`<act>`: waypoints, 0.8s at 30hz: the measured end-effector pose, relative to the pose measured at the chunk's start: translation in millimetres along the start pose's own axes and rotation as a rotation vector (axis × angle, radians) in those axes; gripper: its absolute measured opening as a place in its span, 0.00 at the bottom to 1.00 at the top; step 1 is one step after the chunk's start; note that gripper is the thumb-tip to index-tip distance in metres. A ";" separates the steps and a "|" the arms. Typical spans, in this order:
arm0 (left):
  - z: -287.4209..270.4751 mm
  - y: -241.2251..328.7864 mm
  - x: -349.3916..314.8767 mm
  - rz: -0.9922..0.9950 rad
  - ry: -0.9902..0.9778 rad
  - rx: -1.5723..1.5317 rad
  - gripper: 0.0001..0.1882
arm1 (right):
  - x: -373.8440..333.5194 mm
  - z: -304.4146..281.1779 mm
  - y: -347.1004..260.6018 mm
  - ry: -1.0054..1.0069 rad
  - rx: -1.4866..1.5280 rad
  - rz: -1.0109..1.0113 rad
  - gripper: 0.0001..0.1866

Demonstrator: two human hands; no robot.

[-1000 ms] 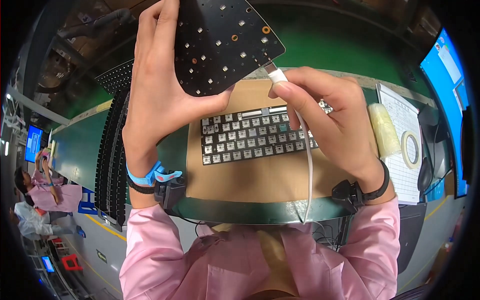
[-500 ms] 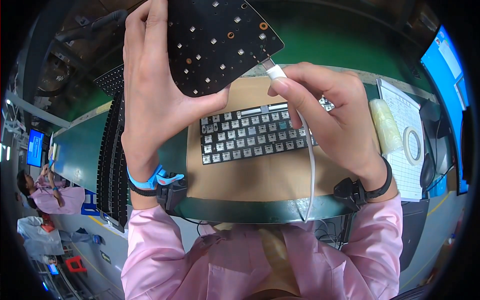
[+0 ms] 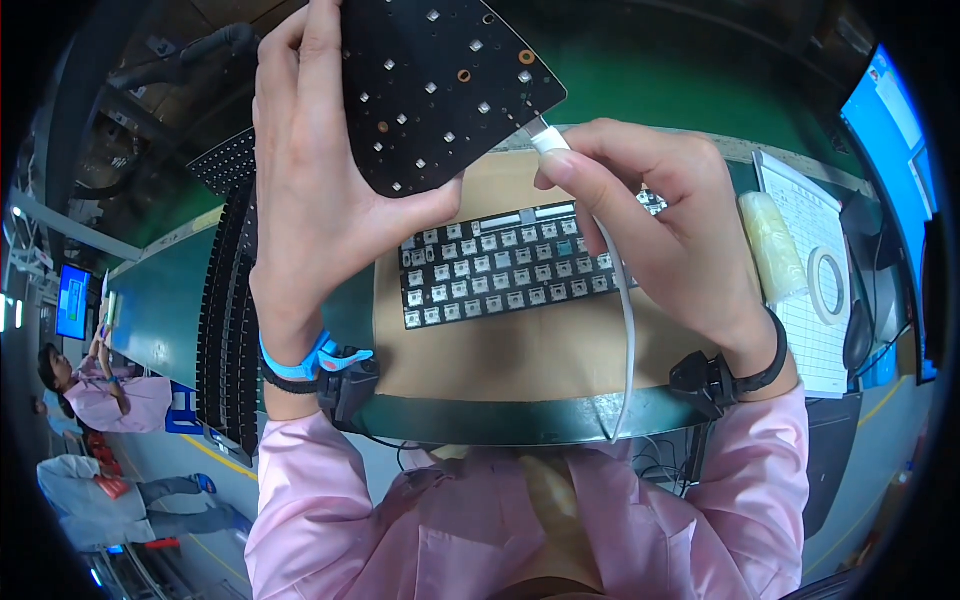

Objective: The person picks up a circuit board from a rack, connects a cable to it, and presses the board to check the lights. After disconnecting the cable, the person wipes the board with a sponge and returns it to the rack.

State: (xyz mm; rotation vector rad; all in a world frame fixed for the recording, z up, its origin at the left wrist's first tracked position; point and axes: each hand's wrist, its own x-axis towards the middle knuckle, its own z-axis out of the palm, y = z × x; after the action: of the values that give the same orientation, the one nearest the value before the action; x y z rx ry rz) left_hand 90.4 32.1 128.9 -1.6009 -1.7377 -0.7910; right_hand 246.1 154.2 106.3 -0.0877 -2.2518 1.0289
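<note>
My left hand point(image 3: 315, 170) grips a black circuit board point(image 3: 430, 95) dotted with small pale components, its fingers behind and thumb along the lower edge. At the board's lower right corner, my right hand point(image 3: 655, 215) pinches the white plug of a cable point(image 3: 549, 142). The plug's metal end meets the board's edge; how deep it sits I cannot tell. From the hand, the white cord drops toward the table's front edge. Below both hands lies a keyboard plate with switches point(image 3: 505, 265), its right end partly hidden by my right hand.
The keyboard plate rests on a brown board point(image 3: 480, 365) on the green table. A black slotted rack point(image 3: 225, 330) stands left. At right are a clear-wrapped roll point(image 3: 772, 248), a tape ring point(image 3: 827, 285), paper sheets point(image 3: 815, 360) and a monitor point(image 3: 895, 150). People are at far left.
The circuit board and my left hand have shifted very slightly right. The plug stays at the board's corner. At far left, a person in the aisle has moved.
</note>
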 end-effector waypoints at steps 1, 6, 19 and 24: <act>2.1 -0.4 -0.4 -0.004 -0.007 -0.005 0.50 | 0.8 -0.3 0.6 -0.010 0.006 0.016 0.07; -1.1 -1.1 -0.5 0.063 0.018 0.025 0.51 | -0.2 5.1 -0.9 -0.009 0.039 0.026 0.07; -9.8 17.2 4.1 -0.335 -0.084 -0.299 0.57 | -2.0 12.9 -9.9 0.060 0.238 0.098 0.09; -14.9 -3.0 -1.4 -0.087 -0.022 -0.179 0.58 | -0.9 16.7 -14.0 0.082 0.216 0.041 0.10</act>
State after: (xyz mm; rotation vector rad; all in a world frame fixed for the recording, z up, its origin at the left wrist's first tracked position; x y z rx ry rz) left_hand 88.3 19.3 136.9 -1.6638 -1.8052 -0.9988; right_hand 239.8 133.4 107.6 -0.0818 -2.0604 1.2605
